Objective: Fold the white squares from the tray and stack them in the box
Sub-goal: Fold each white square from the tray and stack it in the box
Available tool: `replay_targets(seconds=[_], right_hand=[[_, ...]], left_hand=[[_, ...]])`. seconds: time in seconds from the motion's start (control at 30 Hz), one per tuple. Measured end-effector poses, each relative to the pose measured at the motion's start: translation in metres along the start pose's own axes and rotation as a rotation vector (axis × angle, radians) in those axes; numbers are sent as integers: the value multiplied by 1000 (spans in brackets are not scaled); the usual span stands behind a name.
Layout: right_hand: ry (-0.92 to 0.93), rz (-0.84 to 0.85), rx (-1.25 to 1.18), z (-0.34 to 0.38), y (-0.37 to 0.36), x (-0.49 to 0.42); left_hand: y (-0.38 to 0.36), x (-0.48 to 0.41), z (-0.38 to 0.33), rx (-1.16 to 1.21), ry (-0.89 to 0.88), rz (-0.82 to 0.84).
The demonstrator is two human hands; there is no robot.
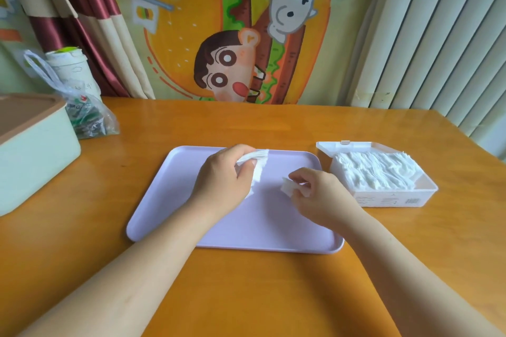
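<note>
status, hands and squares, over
Left hand grips bunched white squares over tray. Right hand pinches one square. Box open, part filled, way clear.

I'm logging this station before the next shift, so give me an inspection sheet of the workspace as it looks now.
Surface: glossy orange wooden table.
Job's things: lilac tray in the middle; open white box to its right, holding stacked white squares.
Clutter: mint bin with brown lid, plastic bag and paper cup at far left.
Grippers: left hand grips a bunch of squares over the tray; right hand pinches one square.
Cables: nothing seen.
Surroundings: cartoon burger cloth, red curtain, white slatted blinds behind.
</note>
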State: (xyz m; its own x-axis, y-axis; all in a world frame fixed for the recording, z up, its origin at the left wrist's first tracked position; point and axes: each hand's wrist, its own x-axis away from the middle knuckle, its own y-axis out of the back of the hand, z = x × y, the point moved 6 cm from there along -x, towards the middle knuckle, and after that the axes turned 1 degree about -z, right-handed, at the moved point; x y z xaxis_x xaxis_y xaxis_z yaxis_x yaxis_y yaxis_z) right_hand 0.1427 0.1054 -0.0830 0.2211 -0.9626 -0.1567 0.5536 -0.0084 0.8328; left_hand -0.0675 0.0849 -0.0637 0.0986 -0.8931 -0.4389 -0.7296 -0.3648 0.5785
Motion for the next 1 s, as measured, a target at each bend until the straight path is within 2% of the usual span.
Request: replay_targets(seconds=[0.17,0.33,0.5,0.63,0.7,0.77,0.87,1.0], right_hand=[[-38,-42,-194,-11,3,-6],[-86,-25,-265,-16,3,-9],[-183,-59,-359,-27,1,-16],[-187,-248,-457,-23,14,-11],[-176,-294,-553,-15,21,-4],[-221,-228,-695,-8,18,4],[-334,-87,-886,-9,5,12],[-363,-86,-942,-14,1,29]], left_hand=[[-30,17,-2,238,231,153],[-49,25,9,443,432,113],[-47,28,9,531,395,15],[-35,26,8,578,325,-94],[-27,27,7,524,282,-162],[-19,27,9,429,232,-246],[-15,25,12,417,229,-295],[-26,29,8,498,284,-146]])
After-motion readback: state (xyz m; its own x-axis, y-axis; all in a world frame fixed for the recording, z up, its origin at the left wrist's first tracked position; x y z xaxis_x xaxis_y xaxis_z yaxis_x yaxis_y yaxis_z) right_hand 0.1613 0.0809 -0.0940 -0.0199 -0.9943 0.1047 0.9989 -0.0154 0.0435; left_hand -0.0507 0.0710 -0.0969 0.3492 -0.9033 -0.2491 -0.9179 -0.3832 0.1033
